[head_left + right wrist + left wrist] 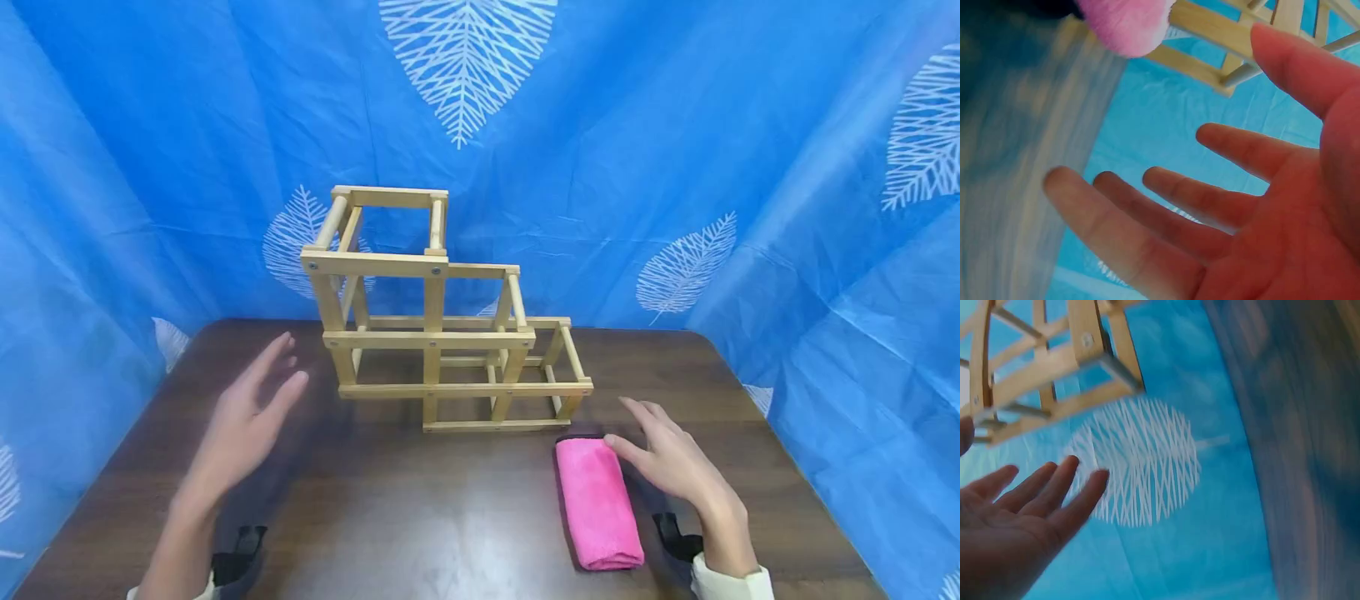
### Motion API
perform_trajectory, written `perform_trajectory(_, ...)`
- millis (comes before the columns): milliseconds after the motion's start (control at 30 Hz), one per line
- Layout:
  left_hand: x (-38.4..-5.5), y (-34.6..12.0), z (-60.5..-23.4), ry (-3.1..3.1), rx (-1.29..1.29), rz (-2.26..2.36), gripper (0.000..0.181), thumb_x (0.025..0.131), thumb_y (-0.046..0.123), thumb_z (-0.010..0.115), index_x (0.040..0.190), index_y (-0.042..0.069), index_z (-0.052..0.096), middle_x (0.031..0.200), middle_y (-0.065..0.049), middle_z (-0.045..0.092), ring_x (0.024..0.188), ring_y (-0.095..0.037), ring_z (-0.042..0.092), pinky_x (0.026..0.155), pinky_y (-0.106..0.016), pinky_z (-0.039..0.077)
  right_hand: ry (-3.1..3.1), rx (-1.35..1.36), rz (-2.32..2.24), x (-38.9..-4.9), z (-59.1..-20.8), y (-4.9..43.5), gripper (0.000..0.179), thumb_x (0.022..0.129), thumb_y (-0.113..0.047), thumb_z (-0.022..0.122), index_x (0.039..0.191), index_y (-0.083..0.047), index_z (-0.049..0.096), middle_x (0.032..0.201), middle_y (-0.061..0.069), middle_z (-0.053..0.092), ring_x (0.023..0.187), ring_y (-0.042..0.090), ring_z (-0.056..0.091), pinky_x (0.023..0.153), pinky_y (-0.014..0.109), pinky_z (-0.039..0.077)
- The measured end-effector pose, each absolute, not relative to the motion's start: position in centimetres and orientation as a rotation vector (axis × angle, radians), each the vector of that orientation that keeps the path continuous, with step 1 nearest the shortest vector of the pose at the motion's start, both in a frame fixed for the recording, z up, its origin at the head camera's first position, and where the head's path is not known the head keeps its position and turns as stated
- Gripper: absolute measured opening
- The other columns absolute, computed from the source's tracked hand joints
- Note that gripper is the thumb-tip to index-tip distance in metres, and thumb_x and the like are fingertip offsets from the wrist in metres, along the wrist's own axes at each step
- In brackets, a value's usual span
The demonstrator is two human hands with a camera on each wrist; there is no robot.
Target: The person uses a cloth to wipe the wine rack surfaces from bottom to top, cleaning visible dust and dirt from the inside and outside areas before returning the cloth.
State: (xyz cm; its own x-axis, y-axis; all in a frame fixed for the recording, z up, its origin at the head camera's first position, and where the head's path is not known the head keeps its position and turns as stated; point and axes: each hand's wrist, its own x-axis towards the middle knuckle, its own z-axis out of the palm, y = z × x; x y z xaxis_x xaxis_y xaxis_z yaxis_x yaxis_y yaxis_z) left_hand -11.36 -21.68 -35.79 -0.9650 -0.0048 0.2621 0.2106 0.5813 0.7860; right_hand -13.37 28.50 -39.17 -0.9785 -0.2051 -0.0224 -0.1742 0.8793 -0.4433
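A stepped wooden rack [432,340] of pale slats and dowels stands on the brown table, tallest at its left end. Left of it hovers my left hand [243,425], fingers spread and holding nothing. In the left wrist view the same hand [1029,531] is below the rack [1041,375], apart from it. A folded pink cloth [597,504] with a dark edge lies in front of the rack's right end. Beside the cloth is my right hand [675,458], its thumb near the cloth's upper corner; whether they touch I cannot tell. The right wrist view shows its palm [1285,237] bare.
The brown wooden table [375,517] has rounded far corners. Blue fabric [585,167] with white leaf prints hangs behind it and on both sides. A black strap [240,554] is on the left wrist, another black strap [675,537] on the right.
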Motion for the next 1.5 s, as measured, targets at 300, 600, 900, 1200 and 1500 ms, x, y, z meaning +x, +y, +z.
perform_trajectory(300, -13.0, -17.9, -37.0, -2.425, -0.306, -1.655, 0.069, 0.103, 0.027, 0.054, 0.159, 0.012, 0.016, 0.154, -0.021, 0.034, 0.138, -0.040, 0.036, 0.105, -0.058, 0.036, 2.821, -0.309, -0.700, -13.5, -38.3, 28.3, 0.086, 0.095, -0.049, 0.061, 0.148, 0.011, 0.028, 0.145, 0.037, 0.036, 0.130, 0.054, 0.037, 0.100, 0.068, 0.035)
perform_trajectory(600, -13.6, -16.9, -37.7, -2.423, -0.257, -1.663, 0.067, 0.103, 0.032, 0.054, 0.157, 0.008, 0.023, 0.158, -0.016, 0.028, 0.141, -0.038, 0.031, 0.108, -0.056, 0.033, 2.518, -0.068, -0.979, -13.0, -40.6, 28.5, 0.058, 0.095, -0.035, 0.065, 0.126, 0.011, 0.049, 0.086, 0.013, 0.061, 0.072, 0.024, 0.063, 0.051, 0.040, 0.056)
perform_trajectory(900, -13.6, -16.6, -37.9, -2.399, -0.285, -1.689, 0.064, 0.103, 0.025, 0.056, 0.156, 0.008, 0.025, 0.159, -0.015, 0.027, 0.138, -0.039, 0.036, 0.106, -0.051, 0.038, 2.567, -0.213, -0.932, -12.1, -41.2, 27.2, 0.031, 0.090, -0.033, 0.071, 0.095, -0.004, 0.060, 0.067, 0.002, 0.053, 0.060, 0.017, 0.050, 0.054, 0.032, 0.042)
perform_trajectory(1200, -12.9, -17.7, -37.6, -2.429, -0.271, -1.635, 0.065, 0.103, 0.025, 0.055, 0.157, 0.011, 0.022, 0.160, -0.015, 0.024, 0.137, -0.042, 0.036, 0.106, -0.055, 0.037, 2.576, -0.208, -0.950, -12.6, -41.6, 24.9, 0.041, 0.084, -0.028, 0.078, 0.109, -0.001, 0.059, 0.076, 0.002, 0.056, 0.070, 0.018, 0.053, 0.066, 0.035, 0.047)
perform_trajectory(1500, -12.8, -18.2, -38.1, -2.423, -0.287, -1.596, 0.063, 0.103, 0.025, 0.054, 0.157, 0.009, 0.024, 0.158, -0.017, 0.029, 0.135, -0.040, 0.040, 0.104, -0.053, 0.040, 2.604, -0.233, -0.955, -12.4, -41.3, 24.3, 0.080, 0.084, -0.031, 0.078, 0.136, 0.016, 0.040, 0.123, 0.031, 0.056, 0.117, 0.043, 0.053, 0.099, 0.053, 0.043)
